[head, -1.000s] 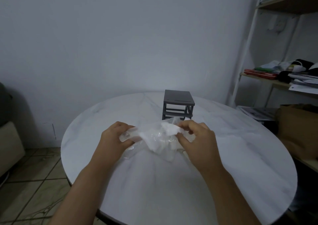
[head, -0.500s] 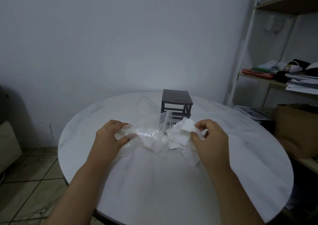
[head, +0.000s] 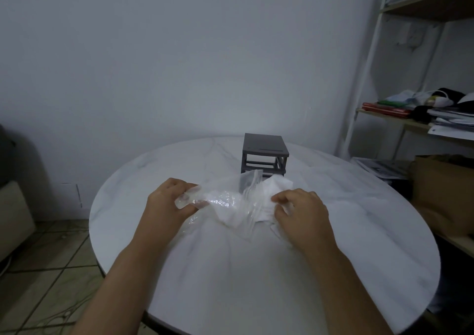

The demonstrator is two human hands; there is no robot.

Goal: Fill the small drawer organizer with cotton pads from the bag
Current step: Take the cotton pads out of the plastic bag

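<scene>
Centrally, left hand point(head: 166, 206) gripping plastic bag point(head: 222, 202), right hand point(head: 304, 218) pinching cotton pads point(head: 278, 185), gray drawer organizer point(head: 264, 147) at twelve o'clock on counter point(head: 230, 283).

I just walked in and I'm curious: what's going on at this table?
A person is working with bare hands at a round white table. The left hand grips one end of a clear plastic bag, while the right hand pinches white cotton pads at the bag's open end. A small dark grey drawer organizer stands just behind the bag, untouched. No pads show in the part of it that is visible, so the filling seems not to have started.
</scene>
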